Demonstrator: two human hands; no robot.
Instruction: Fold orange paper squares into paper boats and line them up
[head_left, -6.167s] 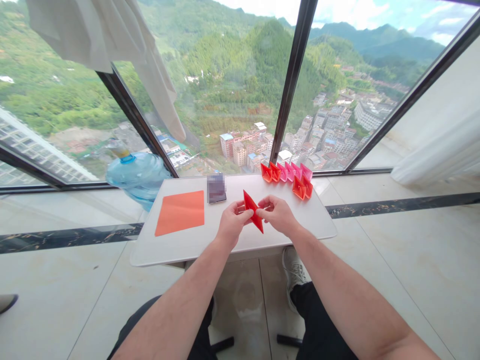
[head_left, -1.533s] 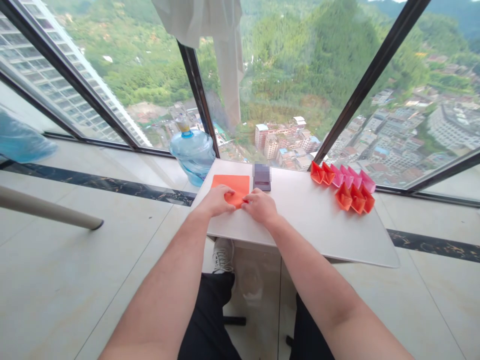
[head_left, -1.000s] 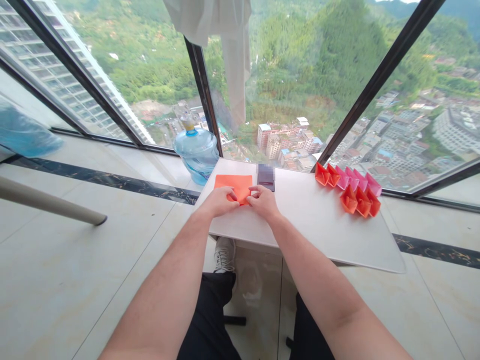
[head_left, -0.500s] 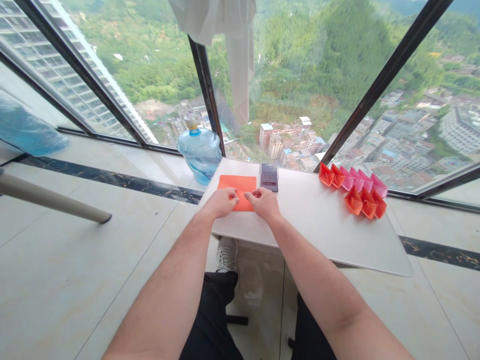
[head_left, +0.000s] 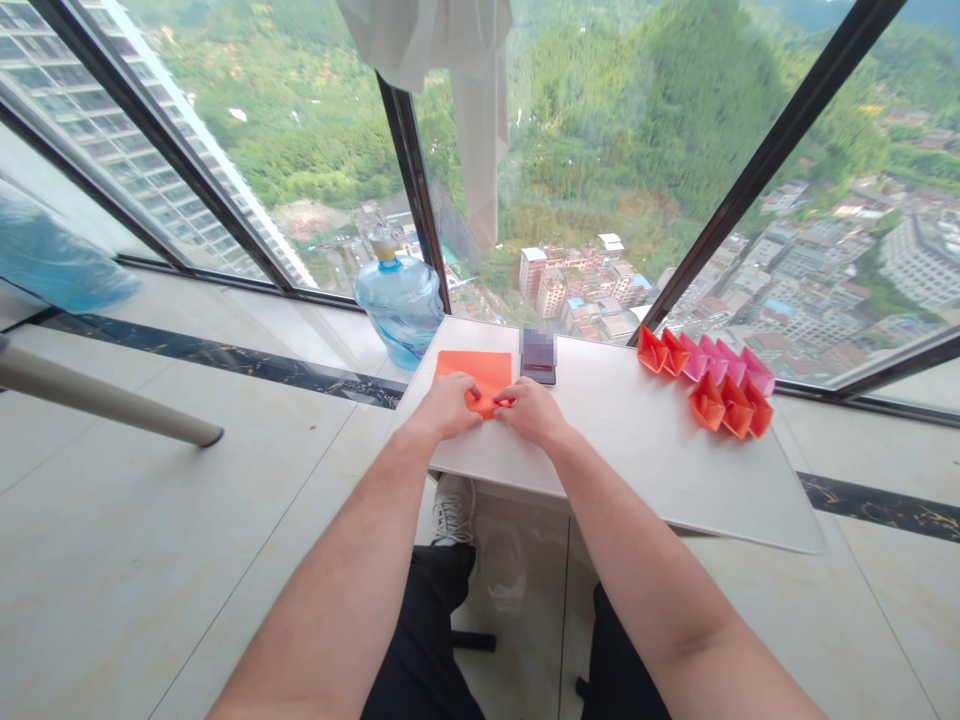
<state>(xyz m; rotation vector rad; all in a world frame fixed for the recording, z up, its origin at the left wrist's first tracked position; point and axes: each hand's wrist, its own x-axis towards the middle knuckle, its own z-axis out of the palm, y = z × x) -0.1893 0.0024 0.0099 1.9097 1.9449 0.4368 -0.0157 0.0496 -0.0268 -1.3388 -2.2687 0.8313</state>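
Observation:
An orange sheet of paper (head_left: 480, 368) lies on the left part of the white table (head_left: 600, 450). My left hand (head_left: 452, 405) pinches the sheet's near edge, thumb below and fingers curled over it. Close beside it, my right hand (head_left: 527, 408) grips the same edge near its right corner, fingers bent. Between the two hands the near edge looks lifted or bent; the fingers partly hide it. A dark phone (head_left: 538, 365) lies just beyond my right hand.
Folded orange paper pieces (head_left: 724, 405) and pink ones (head_left: 724, 358) stand in rows at the table's right. A large blue water bottle (head_left: 397, 305) stands on the floor by the window, left of the table. A beige pole-like leg (head_left: 112, 395) juts in at left.
Both hands have drawn nearer to the sheet's front edge and taken hold of it. That edge now bends up between the fingers. The phone and folded pieces stay put.

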